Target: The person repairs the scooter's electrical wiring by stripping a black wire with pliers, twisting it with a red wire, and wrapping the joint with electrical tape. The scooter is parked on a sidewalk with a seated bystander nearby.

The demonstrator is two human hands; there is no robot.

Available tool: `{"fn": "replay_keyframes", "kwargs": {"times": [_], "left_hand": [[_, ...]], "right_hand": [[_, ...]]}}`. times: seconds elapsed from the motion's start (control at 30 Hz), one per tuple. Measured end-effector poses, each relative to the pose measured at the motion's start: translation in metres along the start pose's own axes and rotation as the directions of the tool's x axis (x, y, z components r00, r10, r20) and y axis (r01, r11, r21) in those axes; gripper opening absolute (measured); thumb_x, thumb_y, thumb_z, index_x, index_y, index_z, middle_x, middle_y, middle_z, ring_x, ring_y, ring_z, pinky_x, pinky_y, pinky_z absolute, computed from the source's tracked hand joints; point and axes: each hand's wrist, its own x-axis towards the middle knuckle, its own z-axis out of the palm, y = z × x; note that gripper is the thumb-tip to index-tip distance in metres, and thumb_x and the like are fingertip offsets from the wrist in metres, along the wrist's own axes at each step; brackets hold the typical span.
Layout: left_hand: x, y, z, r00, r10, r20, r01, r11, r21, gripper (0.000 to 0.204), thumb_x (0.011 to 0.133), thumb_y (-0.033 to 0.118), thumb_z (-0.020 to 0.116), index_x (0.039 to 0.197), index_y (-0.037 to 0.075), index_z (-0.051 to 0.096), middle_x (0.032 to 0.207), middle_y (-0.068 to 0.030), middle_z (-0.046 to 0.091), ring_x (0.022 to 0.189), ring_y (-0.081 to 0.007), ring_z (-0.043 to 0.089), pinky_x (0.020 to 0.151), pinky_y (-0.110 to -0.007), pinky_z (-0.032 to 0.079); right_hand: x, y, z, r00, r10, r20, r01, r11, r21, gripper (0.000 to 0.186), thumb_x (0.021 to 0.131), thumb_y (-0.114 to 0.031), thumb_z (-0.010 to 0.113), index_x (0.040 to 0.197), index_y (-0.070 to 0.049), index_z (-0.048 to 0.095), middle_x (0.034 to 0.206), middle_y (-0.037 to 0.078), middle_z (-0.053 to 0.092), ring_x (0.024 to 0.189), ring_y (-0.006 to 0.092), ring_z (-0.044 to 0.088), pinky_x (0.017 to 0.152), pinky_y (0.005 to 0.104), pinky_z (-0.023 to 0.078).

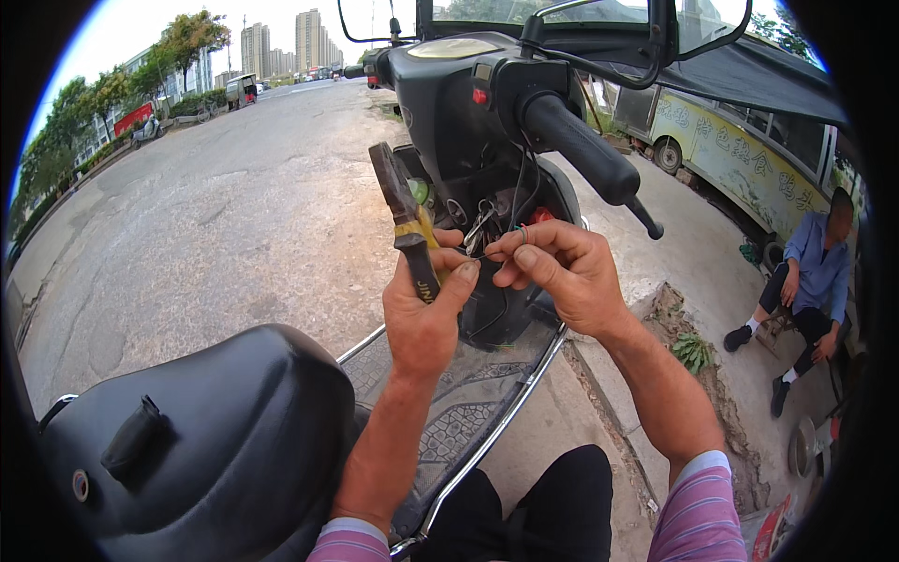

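Observation:
My left hand is closed around black-and-yellow pliers, held upright, with its thumb and a finger pinched near a thin wire end. My right hand pinches a thin wire, which has green and red at my forefinger; the two hands' fingertips are close together. Behind them is the scooter's dark front compartment, with hanging keys, cables and a small green item. The black right handlebar grip is above my right hand.
The scooter's padded seat is at lower left beside the footboard. A person in a blue shirt sits at the right, near a food stall and a metal basin. The road stretches away left, with parked vehicles.

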Motion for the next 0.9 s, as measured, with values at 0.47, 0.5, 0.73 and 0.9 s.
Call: {"fn": "replay_keyframes", "kwargs": {"times": [0.47,0.5,0.73,0.9], "left_hand": [[0.002,0.013,-0.003,0.963,0.185,-0.196,-0.149,0.971,0.187,0.024,0.093,0.007,0.070,0.114,-0.003,0.068,0.124,-0.0098,0.061,0.090,-0.0129,0.062,0.080,-0.027,0.051],[0.001,0.015,-0.003,0.951,0.226,-0.210,-0.186,0.963,0.194,0.025,0.093,0.007,0.070,0.116,-0.003,0.068,0.125,-0.0094,0.061,0.091,-0.0127,0.062,0.080,-0.026,0.051],[0.001,0.017,0.003,0.986,0.154,0.064,-0.162,0.977,0.140,0.024,0.091,-0.001,0.070,0.115,-0.003,0.067,0.124,-0.0070,0.057,0.094,-0.0093,0.057,0.081,-0.023,0.048],[-0.002,0.010,0.004,0.994,0.108,0.007,-0.108,0.991,0.080,0.016,0.090,-0.001,0.071,0.106,-0.003,0.068,0.121,-0.0060,0.057,0.092,-0.0087,0.057,0.080,-0.024,0.048]], "right_hand": [[0.005,-0.004,0.014,0.980,-0.189,-0.066,0.172,0.963,-0.207,0.016,0.094,-0.005,0.066,0.107,0.002,0.072,0.095,0.006,0.064,0.073,0.0082,0.065,0.063,0.0212,0.049],[0.006,-0.004,0.014,0.982,-0.184,-0.052,0.169,0.962,-0.213,0.016,0.094,-0.004,0.067,0.107,0.002,0.072,0.095,0.005,0.064,0.073,0.0080,0.065,0.063,0.0214,0.049],[0.009,0.001,0.014,0.981,-0.191,0.047,0.196,0.927,-0.321,0.015,0.092,-0.005,0.069,0.106,0.000,0.072,0.090,0.004,0.062,0.073,0.0067,0.061,0.063,0.0232,0.048],[0.004,0.003,0.014,0.988,-0.151,0.013,0.149,0.955,-0.258,0.016,0.093,-0.005,0.069,0.107,0.001,0.071,0.089,0.005,0.065,0.075,0.0074,0.063,0.066,0.0228,0.049]]}}
